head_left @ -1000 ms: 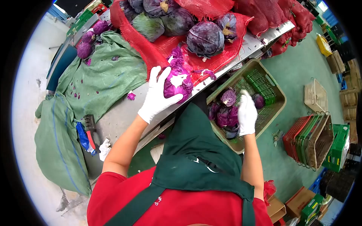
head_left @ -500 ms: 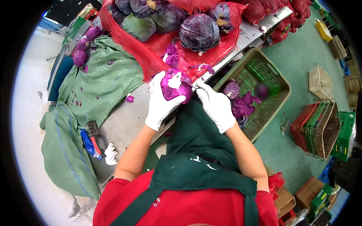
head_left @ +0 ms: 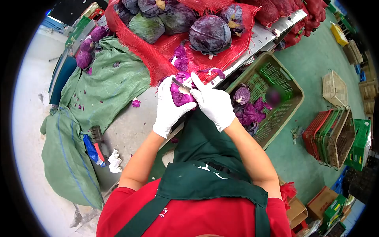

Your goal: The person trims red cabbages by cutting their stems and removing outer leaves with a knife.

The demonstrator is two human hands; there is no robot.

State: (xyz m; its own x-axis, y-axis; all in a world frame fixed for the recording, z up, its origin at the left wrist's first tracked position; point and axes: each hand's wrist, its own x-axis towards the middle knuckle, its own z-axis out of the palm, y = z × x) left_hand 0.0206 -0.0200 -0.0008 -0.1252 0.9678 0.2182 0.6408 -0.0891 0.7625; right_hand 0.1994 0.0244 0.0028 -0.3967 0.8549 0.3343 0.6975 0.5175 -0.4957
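1. Left hand (head_left: 169,110), white glove: fingers and thumb wrapped around a peeled purple cabbage (head_left: 180,97), gripping it from the side.
2. Cabbage sits at the near edge of the metal table (head_left: 125,125), in front of the person, pale cut patch facing up. Can't tell if it rests on the table or is held just clear.
3. Right hand (head_left: 214,106), white glove: fingers closed on a small knife (head_left: 181,85). Handle is hidden in the grip. Blade lies across the pale patch, tip toward the left-hand fingers.
4. Just beyond the cabbage: purple leaf scraps (head_left: 181,58) on red netting (head_left: 156,55). Farther back on the netting, a big dark cabbage (head_left: 210,34) with others next to it.
5. Right of the table, lower down: plastic crate (head_left: 273,73) with a purple head (head_left: 241,94) and loose-leaved purple pieces (head_left: 252,113) in it. One more dark round item (head_left: 273,96) in there is blurred.
6. Left on the table: green sack (head_left: 110,75) spread out, dotted with purple bits. Near its lower part, a red-handled tool (head_left: 101,151) and a crumpled white item (head_left: 115,161).
7. Far right, on the floor: stacked crates (head_left: 321,138).
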